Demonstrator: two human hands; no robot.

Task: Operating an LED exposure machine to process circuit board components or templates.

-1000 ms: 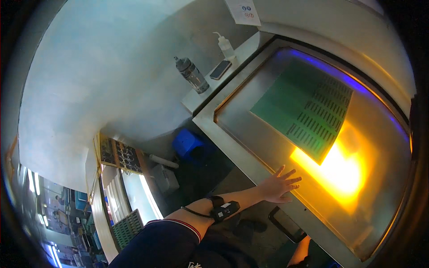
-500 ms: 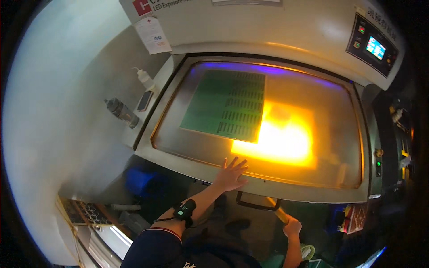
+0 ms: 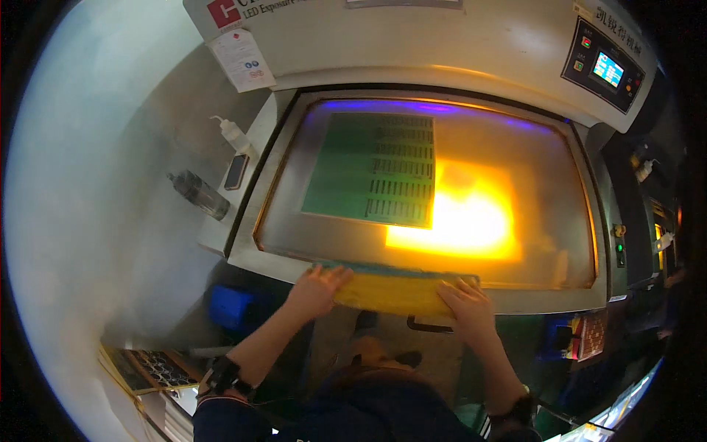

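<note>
Both hands at the front edge of a large exposure machine, on a long yellow pad with a teal top strip. The pad lies crosswise along the near rim of the glass frame, its long side parallel to that rim and overlapping it.

Left hand: flat on the left end of the pad, fingers spread and pointing toward the glass. Grip open, palm pressing down, nothing clasped. Right hand: on the right end, fingers laid over the top surface. Grip also open and flat; whether the thumb curls under the pad edge, cannot tell.

Under the glass: a green panel with rows of dark slots, in the left half, well apart from the pad. A bright orange-yellow glow fills the middle of the glass, just right of the panel. Violet light along the far edge.

Edges and room: bare metal rim runs left and right of the pad. A dark handle sits on the front face just below the pad, between the hands.

Left ledge: a spray bottle, a dark phone and a grey bottle, all clear of the hands. Control panel with small screen at upper right. Blue box low on the left, below the left forearm.
</note>
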